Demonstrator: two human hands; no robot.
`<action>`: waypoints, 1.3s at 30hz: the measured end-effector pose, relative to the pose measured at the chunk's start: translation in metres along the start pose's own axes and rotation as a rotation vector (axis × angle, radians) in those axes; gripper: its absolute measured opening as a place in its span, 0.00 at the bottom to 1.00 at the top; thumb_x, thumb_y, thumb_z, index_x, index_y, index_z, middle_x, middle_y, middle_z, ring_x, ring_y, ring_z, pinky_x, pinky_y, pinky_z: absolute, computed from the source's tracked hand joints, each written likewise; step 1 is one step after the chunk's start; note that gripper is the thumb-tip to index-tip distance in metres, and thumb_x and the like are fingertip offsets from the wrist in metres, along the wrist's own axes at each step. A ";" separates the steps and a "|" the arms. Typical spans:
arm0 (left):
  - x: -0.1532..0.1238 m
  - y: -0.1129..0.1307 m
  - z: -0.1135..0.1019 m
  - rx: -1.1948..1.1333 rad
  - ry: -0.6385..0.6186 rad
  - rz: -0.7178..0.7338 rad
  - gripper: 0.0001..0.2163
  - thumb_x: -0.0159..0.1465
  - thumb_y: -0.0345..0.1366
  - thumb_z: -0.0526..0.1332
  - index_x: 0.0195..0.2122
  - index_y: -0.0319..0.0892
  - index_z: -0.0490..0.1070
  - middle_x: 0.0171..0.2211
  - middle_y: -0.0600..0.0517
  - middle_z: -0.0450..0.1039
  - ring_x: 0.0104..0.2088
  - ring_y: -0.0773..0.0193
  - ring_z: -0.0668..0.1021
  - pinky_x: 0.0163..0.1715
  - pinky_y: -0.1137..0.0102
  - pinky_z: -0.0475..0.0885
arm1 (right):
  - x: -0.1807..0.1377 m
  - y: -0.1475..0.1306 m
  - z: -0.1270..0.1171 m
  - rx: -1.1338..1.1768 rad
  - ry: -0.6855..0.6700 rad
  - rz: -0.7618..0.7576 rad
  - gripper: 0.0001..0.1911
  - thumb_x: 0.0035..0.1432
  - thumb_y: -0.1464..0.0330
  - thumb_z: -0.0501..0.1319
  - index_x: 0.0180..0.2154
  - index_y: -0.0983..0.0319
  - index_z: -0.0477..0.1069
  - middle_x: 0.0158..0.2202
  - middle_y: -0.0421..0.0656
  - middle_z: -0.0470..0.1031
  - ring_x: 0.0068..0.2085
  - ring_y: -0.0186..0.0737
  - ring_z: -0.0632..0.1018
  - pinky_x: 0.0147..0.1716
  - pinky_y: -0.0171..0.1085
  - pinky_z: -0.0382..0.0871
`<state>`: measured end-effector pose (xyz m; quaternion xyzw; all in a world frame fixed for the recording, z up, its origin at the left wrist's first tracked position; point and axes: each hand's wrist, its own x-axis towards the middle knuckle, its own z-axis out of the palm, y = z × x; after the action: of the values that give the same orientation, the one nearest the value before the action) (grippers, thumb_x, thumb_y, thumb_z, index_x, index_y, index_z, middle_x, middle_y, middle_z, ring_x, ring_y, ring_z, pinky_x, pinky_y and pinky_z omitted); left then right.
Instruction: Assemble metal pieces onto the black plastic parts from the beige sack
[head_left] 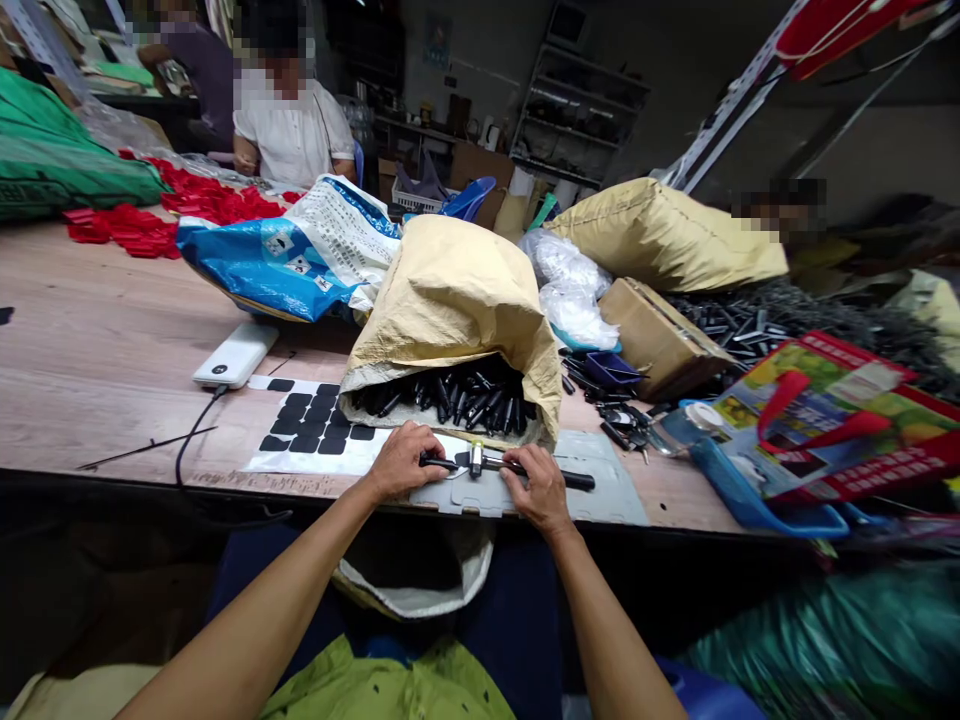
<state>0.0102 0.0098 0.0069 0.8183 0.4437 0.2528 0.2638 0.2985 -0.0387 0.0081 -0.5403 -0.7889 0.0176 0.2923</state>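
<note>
My left hand (409, 460) is closed on a slim black piece (436, 462), whose exact kind is hard to make out. Beside it my right hand (538, 487) has its fingers closed on the shaft of a small hammer. The hammer (476, 459) has a double-faced head with a yellowish end, pointing toward my left hand, and its black grip extends to the right. Both hands are low over a grey sheet (615, 480) at the table's front edge. Just behind them a tan woven sack (465, 280) lies with its mouth toward me, showing many slim black parts (480, 402).
A white power bank (236, 356) with a cable and a sheet of black squares (307, 420) are to the left. On the right are a cardboard box (652, 335), a blue basket (750, 490) and a colourful bag (825, 430). An open sack (450, 595) hangs below the edge. A person (296, 130) sits opposite.
</note>
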 end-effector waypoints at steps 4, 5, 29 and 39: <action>0.000 0.000 0.000 0.001 0.007 0.002 0.10 0.60 0.46 0.70 0.36 0.47 0.80 0.36 0.52 0.76 0.42 0.56 0.71 0.44 0.63 0.64 | 0.000 -0.001 -0.001 -0.015 0.007 0.020 0.04 0.65 0.66 0.60 0.41 0.57 0.73 0.39 0.44 0.75 0.42 0.45 0.73 0.44 0.42 0.65; 0.000 0.000 0.000 -0.001 0.010 0.002 0.09 0.61 0.46 0.69 0.36 0.47 0.80 0.36 0.52 0.77 0.42 0.56 0.71 0.44 0.63 0.64 | 0.001 -0.001 -0.001 -0.019 0.008 0.022 0.05 0.65 0.66 0.60 0.41 0.57 0.73 0.38 0.44 0.75 0.42 0.45 0.73 0.44 0.42 0.65; 0.000 -0.004 0.001 0.045 0.008 0.065 0.20 0.73 0.45 0.51 0.29 0.44 0.76 0.33 0.50 0.74 0.39 0.59 0.70 0.45 0.61 0.62 | 0.001 -0.003 -0.001 -0.019 0.021 0.017 0.07 0.68 0.66 0.57 0.41 0.57 0.75 0.39 0.44 0.75 0.42 0.45 0.73 0.45 0.42 0.67; -0.002 0.008 0.001 0.213 0.001 0.133 0.18 0.72 0.48 0.54 0.35 0.44 0.76 0.38 0.49 0.75 0.42 0.56 0.70 0.46 0.59 0.61 | 0.001 0.000 0.001 -0.013 0.018 0.016 0.08 0.68 0.66 0.57 0.41 0.58 0.75 0.38 0.44 0.75 0.42 0.44 0.73 0.45 0.42 0.66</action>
<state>0.0146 0.0037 0.0112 0.8691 0.4130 0.2215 0.1580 0.2974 -0.0377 0.0080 -0.5485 -0.7820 0.0099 0.2960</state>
